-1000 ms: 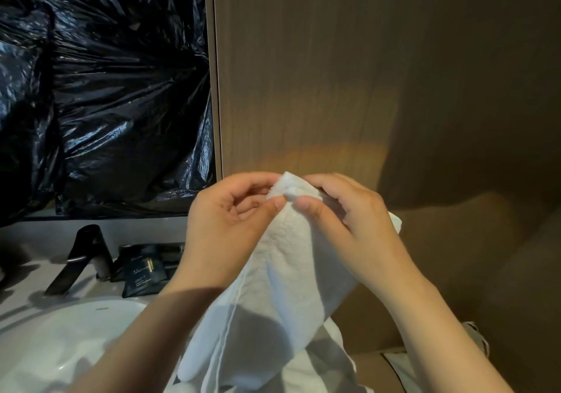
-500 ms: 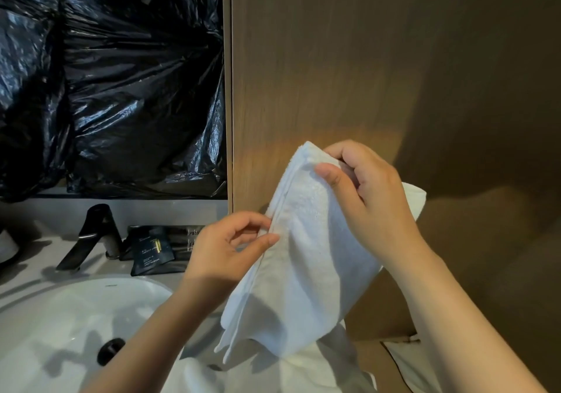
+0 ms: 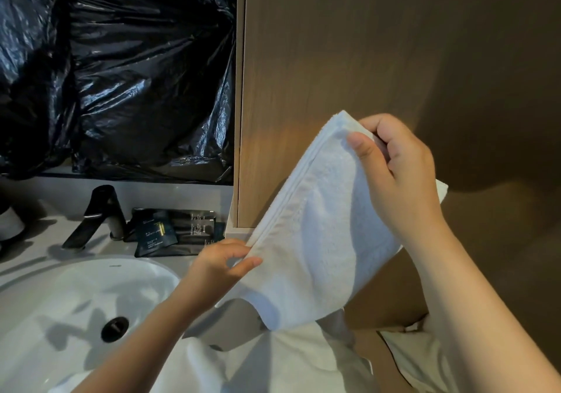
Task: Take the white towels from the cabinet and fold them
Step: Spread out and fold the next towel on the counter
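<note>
A white towel (image 3: 318,235), doubled over, hangs in the air in front of a wooden cabinet panel (image 3: 334,59). My right hand (image 3: 394,174) pinches its upper corner between thumb and curled fingers. My left hand (image 3: 223,263) pinches the lower end of the same folded edge, so that edge runs taut and slanted between the two hands. Below it, more white towel fabric (image 3: 273,362) lies bunched over the counter edge, and another white piece (image 3: 416,359) shows at the lower right.
A white basin (image 3: 60,301) with a dark drain (image 3: 114,328) sits lower left, behind it a black faucet (image 3: 97,213) and dark toiletry packets (image 3: 173,232). Black plastic sheeting (image 3: 121,74) covers the wall above.
My hands have drawn apart: the right rose with the top corner, the left slid down along the folded edge, stretching it straight.
</note>
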Motion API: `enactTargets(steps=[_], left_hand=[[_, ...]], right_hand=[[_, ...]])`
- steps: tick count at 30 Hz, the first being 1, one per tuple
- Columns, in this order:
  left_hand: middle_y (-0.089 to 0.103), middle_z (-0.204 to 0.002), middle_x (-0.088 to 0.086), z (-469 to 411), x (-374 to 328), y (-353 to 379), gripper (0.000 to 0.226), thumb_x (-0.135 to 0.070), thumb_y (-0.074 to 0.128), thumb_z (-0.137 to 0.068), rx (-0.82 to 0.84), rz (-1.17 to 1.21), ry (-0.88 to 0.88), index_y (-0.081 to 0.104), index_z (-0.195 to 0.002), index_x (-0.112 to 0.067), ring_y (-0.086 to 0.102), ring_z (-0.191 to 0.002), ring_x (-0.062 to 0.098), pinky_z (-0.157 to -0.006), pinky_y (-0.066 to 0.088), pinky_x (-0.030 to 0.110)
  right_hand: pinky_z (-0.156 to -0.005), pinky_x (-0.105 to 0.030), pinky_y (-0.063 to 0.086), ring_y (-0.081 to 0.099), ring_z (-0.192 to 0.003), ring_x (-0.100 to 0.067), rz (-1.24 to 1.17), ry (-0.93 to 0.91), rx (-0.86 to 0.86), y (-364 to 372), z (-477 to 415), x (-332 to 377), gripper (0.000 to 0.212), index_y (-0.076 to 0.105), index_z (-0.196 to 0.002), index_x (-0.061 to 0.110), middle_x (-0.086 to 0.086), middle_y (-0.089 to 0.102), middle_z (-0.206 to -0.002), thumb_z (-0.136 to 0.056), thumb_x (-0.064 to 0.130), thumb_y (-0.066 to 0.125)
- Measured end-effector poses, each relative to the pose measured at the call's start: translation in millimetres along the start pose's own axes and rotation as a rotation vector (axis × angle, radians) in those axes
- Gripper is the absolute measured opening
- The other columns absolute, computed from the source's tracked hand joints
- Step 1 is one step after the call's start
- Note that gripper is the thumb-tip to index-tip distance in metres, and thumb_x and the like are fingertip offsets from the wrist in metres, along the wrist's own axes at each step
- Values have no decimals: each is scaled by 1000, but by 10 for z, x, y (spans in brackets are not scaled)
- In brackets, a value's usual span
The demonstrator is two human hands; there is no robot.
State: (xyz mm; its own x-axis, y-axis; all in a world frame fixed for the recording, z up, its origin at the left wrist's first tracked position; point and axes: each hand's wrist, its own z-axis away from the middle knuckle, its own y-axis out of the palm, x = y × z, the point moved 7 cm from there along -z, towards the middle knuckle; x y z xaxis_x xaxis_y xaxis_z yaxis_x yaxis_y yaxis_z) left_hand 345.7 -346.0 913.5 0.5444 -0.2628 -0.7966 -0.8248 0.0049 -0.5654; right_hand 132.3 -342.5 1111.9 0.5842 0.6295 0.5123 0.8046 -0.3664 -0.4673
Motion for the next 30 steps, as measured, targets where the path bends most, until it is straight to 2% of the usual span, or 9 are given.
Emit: enactTargets(steps=[3,6,8,12,17,20,22,28,30], left_hand=[[69,-77,0,95,102,-52,15,-22,70,-84,16,39,40,76,-72,-15,64,-77,13,-74,51,33],[64,-68,-4,120,220,-193,30,-15,74,-79,-69,87,26,68,-56,-34,61,-68,10,-68,47,27],[65,-70,-2,85,272,-304,25,-11,76,-77,-140,107,-13,72,-58,-25,61,-70,10,-70,48,26],[65,-70,-3,3,213,-582,25,-10,78,-77,-223,77,-9,73,-67,-32,59,-69,3,-66,45,16],[68,-75,-11,-109,162,-719,9,-30,78,-76,-70,-77,-32,77,-67,-32,61,-72,-3,-66,41,5],[48,-50,-2,-117,349,-502,39,-35,75,-80,148,-101,-144,62,-55,-9,42,-49,8,-50,34,20],[37,-48,-6,-94,466,-364,44,-36,73,-81,219,-93,-191,55,-50,-11,32,-46,8,-46,26,23],[59,-59,-3,14,669,-107,21,-39,70,-81,243,-119,-136,69,-62,-30,50,-57,7,-59,44,28],[66,-65,-4,60,782,-72,16,-40,73,-81,243,-214,-177,74,-70,-27,55,-60,11,-60,45,28]], right_hand=[[-60,-4,35,51,-69,1,6,35,-23,-40,33,-127,19,59,-90,15,17,50,-73,-101,29,52],[-59,-4,35,50,-67,2,35,98,-42,-50,99,-320,18,56,-89,20,17,49,-73,-101,31,51],[-59,-4,36,52,-70,2,50,171,-66,-63,168,-498,16,55,-91,22,16,52,-77,-101,34,49],[-60,-8,38,52,-72,0,55,295,-105,-91,358,-843,17,54,-94,22,12,54,-81,-102,34,46],[-62,-20,40,54,-74,1,36,480,-120,-34,682,-1251,20,56,-98,22,8,58,-84,-101,37,45],[-58,-11,41,54,-74,6,23,545,-105,86,890,-1421,18,56,-96,23,8,58,-84,-101,37,45],[-58,-13,42,56,-73,0,30,584,-86,163,1030,-1525,19,55,-95,24,7,58,-82,-101,38,45],[-58,-31,41,50,-65,-11,51,665,-62,242,1399,-1760,25,54,-85,21,0,57,-75,-101,39,45],[-60,-35,42,50,-66,-13,60,684,-61,249,1492,-1799,26,54,-84,20,0,57,-75,-101,38,45]])
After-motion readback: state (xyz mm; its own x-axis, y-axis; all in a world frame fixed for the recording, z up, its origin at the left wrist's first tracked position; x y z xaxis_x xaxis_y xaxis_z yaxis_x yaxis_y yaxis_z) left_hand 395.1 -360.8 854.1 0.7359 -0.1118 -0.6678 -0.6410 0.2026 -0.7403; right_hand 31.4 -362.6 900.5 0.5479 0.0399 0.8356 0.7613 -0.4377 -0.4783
